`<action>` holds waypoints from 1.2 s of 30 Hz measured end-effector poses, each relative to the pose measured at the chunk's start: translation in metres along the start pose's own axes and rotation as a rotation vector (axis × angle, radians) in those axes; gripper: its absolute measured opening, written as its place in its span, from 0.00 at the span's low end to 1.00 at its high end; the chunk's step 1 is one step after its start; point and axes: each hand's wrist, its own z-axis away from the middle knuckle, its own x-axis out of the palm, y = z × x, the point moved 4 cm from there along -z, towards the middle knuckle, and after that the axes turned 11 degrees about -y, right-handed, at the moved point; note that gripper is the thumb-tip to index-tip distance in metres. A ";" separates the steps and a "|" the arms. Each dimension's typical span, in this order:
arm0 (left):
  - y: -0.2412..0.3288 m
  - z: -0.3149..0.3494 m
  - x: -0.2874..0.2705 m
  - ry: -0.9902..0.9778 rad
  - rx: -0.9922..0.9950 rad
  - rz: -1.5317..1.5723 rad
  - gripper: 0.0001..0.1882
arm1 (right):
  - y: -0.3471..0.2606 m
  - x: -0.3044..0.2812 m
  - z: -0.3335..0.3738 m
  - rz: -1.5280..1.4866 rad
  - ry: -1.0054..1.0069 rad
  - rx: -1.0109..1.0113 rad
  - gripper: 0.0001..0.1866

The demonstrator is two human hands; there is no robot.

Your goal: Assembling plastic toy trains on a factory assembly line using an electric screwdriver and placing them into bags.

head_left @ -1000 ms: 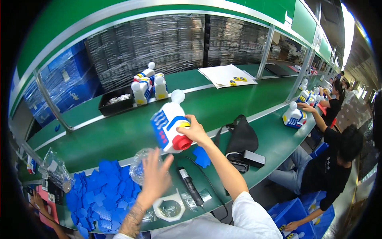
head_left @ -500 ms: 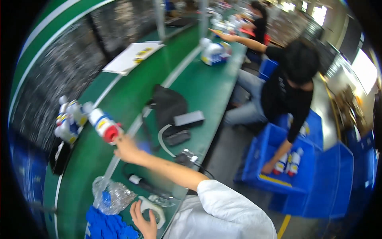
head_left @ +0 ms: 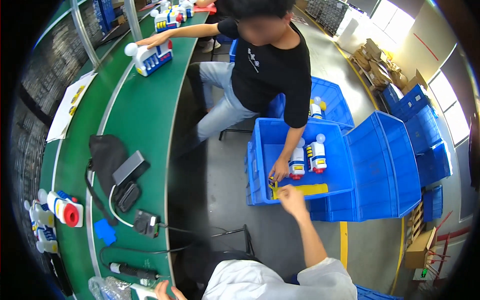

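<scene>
My right hand [head_left: 292, 198] reaches over the near rim of a blue bin [head_left: 305, 200], fingers drawn together beside a yellow strip [head_left: 312, 189]; what they grip is hidden. Next to it, a co-worker's hand [head_left: 280, 169] is at a small yellow-and-black piece [head_left: 272, 183]. Two white, blue and red toys with round clear ends, one toy [head_left: 316, 155] and another toy [head_left: 297, 163], lie in the bin. At the lower edge, my left hand [head_left: 169, 291] has its fingers apart near a pale roll [head_left: 144, 292], partly cut off.
On the green bench [head_left: 150, 107] lie a black pouch [head_left: 107, 155], a grey box [head_left: 128, 167], a cable and a dark hand tool [head_left: 132, 270]. Toys [head_left: 65, 209] stand at its left. The co-worker's other hand [head_left: 156, 40] rests on a toy. More blue bins [head_left: 385, 165] stand right.
My right hand has let go of the toy, now on the bench at left, and swung right to the blue bin. The view has turned right. My left hand stays near the roll.
</scene>
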 end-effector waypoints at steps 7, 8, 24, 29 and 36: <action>0.055 -0.010 0.042 -0.188 0.453 -0.664 0.11 | 0.230 -0.025 -0.144 0.334 0.027 0.609 0.42; 0.054 -0.012 0.044 -0.177 0.442 -0.680 0.11 | 0.248 -0.014 -0.162 0.266 -0.013 0.645 0.45; 0.047 0.006 0.037 -0.287 -0.021 -0.799 0.13 | 0.286 0.042 -0.180 0.060 0.095 0.637 0.60; 0.045 0.012 0.025 -0.219 0.093 -0.762 0.13 | 0.271 0.038 -0.176 -1.080 0.045 0.678 0.30; 0.056 0.007 0.039 -0.210 0.120 -0.604 0.13 | 0.168 -0.009 -0.083 -1.485 0.008 0.253 0.29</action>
